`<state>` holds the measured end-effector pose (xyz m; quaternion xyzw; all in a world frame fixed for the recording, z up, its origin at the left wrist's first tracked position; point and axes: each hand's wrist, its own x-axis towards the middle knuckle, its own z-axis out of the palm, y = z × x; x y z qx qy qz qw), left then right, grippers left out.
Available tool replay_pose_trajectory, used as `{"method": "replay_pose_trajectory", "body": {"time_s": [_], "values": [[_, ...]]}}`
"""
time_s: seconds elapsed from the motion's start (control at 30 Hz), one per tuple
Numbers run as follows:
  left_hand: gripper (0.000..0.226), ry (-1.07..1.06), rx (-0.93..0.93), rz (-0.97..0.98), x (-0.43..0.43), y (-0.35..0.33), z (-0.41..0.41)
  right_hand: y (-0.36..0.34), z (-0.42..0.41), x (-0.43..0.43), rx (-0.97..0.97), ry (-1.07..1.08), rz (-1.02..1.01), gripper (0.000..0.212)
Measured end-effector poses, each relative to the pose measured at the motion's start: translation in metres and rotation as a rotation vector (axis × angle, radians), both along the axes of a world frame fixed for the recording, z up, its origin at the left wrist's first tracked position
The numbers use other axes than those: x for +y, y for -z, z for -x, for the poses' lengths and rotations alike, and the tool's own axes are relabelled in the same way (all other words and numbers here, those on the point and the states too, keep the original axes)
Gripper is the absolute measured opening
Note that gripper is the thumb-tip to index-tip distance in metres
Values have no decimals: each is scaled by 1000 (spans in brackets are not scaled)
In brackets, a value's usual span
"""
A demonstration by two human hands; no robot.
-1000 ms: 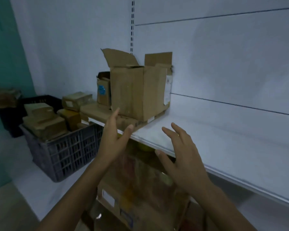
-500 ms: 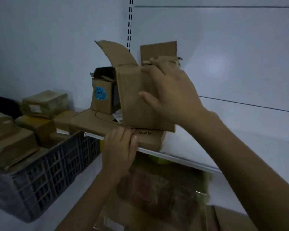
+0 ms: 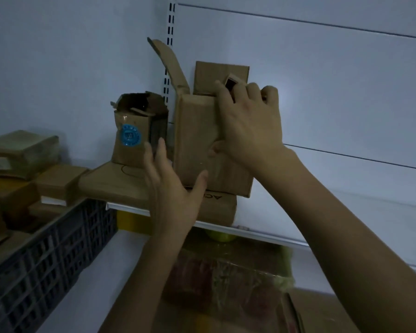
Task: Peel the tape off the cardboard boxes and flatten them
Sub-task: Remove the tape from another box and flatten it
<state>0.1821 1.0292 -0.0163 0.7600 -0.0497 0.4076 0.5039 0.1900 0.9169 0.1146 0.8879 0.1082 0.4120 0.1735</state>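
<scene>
Head view, dim light.

Tall box (image 3: 195, 145) stands upright on a flat box (image 3: 115, 183). The flat box lies on the white shelf (image 3: 250, 233) with its front end jutting past the shelf lip. Tall box is against the back wall, top open. Its left flap (image 3: 168, 61) curls up and leftward, and its rear flap (image 3: 221, 73) stands straight up.

Right hand (image 3: 247, 123) grips the tall box at its upper right. Fingers are curled over the top edge and the thumb is pressed on the front face.

Left hand (image 3: 168, 188) is open with fingers straight, pointing up, palm turned toward the box's lower left corner. The thumb tip lies over the bottom of the front face. Cannot tell if the palm touches the cardboard.

Small box (image 3: 130, 138) with a round blue sticker sits just left of the tall box, also on the flat box. Its top is torn open and ragged.

Slotted upright (image 3: 169, 44) runs up the wall behind the left flap.

Dark crate (image 3: 46, 255) is at lower left, below shelf level, with several closed boxes (image 3: 22, 152) piled in it.

Under the shelf is a plastic-wrapped bundle (image 3: 226, 280), contents blurred. A yellow-green object (image 3: 220, 236) sits just beneath the lip, too dim to identify.
</scene>
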Motion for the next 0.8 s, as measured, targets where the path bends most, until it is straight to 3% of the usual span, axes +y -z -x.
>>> {"method": "replay_pose_trajectory", "body": {"time_s": [0.13,0.3,0.4,0.57,0.7,0.8], "values": [[100,228,142,-115,-3,-32,-15,-6,8,-15,-18,47,-58,60],[83,318,32,-111,-46,-34,-4,3,40,-60,30,-13,-222,59],[90,469,55,-87,-81,-28,7,10,66,-94,-12,12,-231,61],[103,706,97,-213,-130,-3,29,27,107,-145,33,67,-333,47],[67,742,-134,88,-143,-12,47,49,129,-149,-86,56,-292,40],[73,725,-438,199,-134,-37,47,60,142,-142,-149,16,-287,40]]}}
